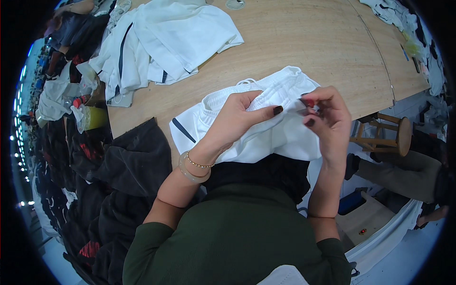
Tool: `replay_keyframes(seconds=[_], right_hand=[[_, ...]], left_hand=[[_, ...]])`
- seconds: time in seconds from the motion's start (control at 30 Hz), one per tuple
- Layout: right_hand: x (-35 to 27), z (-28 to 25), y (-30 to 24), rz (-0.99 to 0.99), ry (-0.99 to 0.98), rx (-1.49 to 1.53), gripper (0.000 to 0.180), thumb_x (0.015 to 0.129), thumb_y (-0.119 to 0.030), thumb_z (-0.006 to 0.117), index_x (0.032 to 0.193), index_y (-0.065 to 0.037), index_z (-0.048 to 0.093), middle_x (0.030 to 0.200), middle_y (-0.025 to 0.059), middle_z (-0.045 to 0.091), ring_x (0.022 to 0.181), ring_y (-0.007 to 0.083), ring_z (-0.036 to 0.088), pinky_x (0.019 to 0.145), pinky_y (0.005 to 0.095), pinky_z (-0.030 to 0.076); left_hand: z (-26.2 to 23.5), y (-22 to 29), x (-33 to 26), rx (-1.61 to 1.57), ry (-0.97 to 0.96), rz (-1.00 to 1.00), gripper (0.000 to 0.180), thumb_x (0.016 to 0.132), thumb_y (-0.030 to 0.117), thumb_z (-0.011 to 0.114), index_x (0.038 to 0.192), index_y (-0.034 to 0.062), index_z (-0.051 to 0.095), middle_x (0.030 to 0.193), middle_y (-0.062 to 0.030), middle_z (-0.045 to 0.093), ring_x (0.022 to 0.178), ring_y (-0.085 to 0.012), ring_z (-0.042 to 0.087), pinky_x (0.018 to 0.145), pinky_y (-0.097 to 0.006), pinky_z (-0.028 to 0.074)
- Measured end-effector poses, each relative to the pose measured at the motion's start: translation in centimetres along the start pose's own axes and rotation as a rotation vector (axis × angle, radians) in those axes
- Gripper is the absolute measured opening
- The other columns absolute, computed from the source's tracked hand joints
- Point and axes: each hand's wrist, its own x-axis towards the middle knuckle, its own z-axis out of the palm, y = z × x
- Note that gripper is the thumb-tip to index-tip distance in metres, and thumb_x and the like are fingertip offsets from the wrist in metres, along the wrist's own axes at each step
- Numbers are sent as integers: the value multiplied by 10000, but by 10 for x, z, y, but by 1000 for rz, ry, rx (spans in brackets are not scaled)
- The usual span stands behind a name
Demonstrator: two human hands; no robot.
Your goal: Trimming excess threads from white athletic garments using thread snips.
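Note:
A pair of white elastic-waisted shorts (289, 137) with a dark side stripe lies at the table's near edge, partly over my lap. My left hand (240, 114) grips the waistband, its thumb stretched across the top and the fingers hidden in the cloth. Just right of it, my right hand (327, 114) is closed in a pinch above the shorts. Between its fingertips is a small red-and-metal tool (311, 103), blurred, so its exact kind does not show. A white drawstring loop (247, 81) sticks up at the waistband's far side.
More white garments (175, 38) with dark stripes are piled at the far left of the wooden table (304, 33). Dark garments (137, 161) heap up on my left, near a yellow-filled cup (95, 118). A wooden stool (403, 135) and another person's leg (399, 175) are at right.

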Motion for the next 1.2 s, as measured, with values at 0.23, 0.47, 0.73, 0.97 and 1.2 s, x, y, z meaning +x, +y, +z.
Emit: replay_keyframes(seconds=[0.23, 0.47, 0.73, 0.97, 1.2], right_hand=[[-1, -34, -10, -55, 332, -34, 264, 829, -27, 654, 1076, -5, 564, 969, 29, 557, 857, 79, 534, 732, 206, 466], [-3, 10, 12, 140, 126, -391, 285, 763, -25, 735, 1028, -28, 631, 906, -21, 614, 787, 56, 542, 656, 198, 452], [-3, 30, 60, 216, 391, 40, 79, 874, -62, 641, 888, 15, 652, 682, -32, 553, 585, 28, 432, 536, 173, 338], [-9, 3, 45, 251, 244, 635, 153, 902, -129, 629, 901, 19, 593, 640, -45, 431, 531, 46, 288, 505, 224, 229], [-9, 19, 30, 54, 325, -103, 164, 880, -96, 669, 987, 12, 609, 815, 1, 581, 726, 56, 524, 674, 180, 433]], left_hand=[[-2, 3, 0, -158, 17, -26, 244, 917, 181, 600, 1042, -20, 655, 923, -9, 665, 826, -28, 565, 729, -188, 454], [-5, -16, 7, 8, 2, 82, 293, 984, 289, 526, 928, 17, 622, 759, 76, 515, 673, -8, 408, 586, -201, 360], [-2, -39, 19, 8, 167, 28, 395, 1005, 338, 485, 819, 7, 594, 711, 93, 422, 679, -11, 320, 577, -186, 294], [4, -19, 9, -29, 115, 45, 280, 977, 235, 533, 866, -6, 625, 718, 99, 476, 672, -1, 356, 568, -191, 299], [4, -23, 11, 20, 99, 155, 194, 910, 146, 564, 935, -31, 641, 757, 62, 559, 708, -16, 434, 620, -190, 360]])
